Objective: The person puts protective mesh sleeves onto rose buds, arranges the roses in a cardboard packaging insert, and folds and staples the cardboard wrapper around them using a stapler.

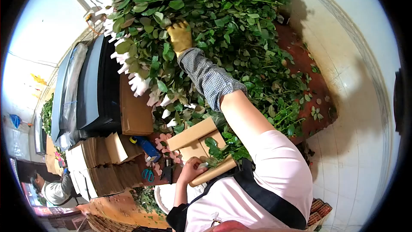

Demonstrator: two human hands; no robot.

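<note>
A large heap of leafy flower stems [231, 30] fills the bench in front of me, with pale pink-white wrapped flower heads [139, 83] along its left side. My right hand [179, 38], in a yellow glove with a checked sleeve, reaches into the leaves; its fingers are bent and their tips are hidden. Close to my body, my bare left hand [192, 171] is closed around a pale-tipped leafy stem [205, 163]. It rests beside an open piece of brown cardboard [193, 136] with a rolled-up near edge. More green leaves [213, 147] lie on the cardboard.
Left of the cardboard are a blue tool [148, 148], teal-handled scissors [148, 175] and pink scraps [163, 141]. Stacked brown cardboard [101, 154] and dark sheets [101, 86] stand further left. Another person [58, 189] works at the far left. A tiled wall [352, 103] borders the right.
</note>
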